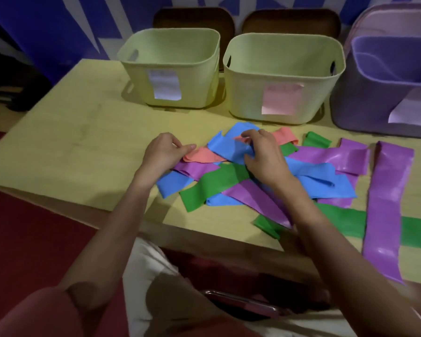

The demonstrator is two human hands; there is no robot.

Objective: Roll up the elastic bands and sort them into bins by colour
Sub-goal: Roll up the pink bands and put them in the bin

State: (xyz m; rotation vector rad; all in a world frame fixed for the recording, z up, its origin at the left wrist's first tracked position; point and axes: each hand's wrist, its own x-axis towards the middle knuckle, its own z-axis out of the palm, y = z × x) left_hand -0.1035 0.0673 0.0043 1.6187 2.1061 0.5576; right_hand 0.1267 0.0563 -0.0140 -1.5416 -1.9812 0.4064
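Left hand pinches the near end of the salmon band between thumb and fingertips, fingers curled, likely fixing that end so it can be freed or rolled. Right hand half-closed on top of the pile, fingers bunched in the blue band where the salmon strip runs under it; exact grip hard to tell, seems to be lifting blue off salmon. Bands lie tangled mid-bench: blue, green, purple crossing each other, so the salmon one is pinned beneath others. One long purple band lies apart on the right, over a green strip. Nothing rolled yet. Behind the pile: two pale green bins with paper labels, a purple bin at right, all empty as far as visible. Bins within reach, path clear.
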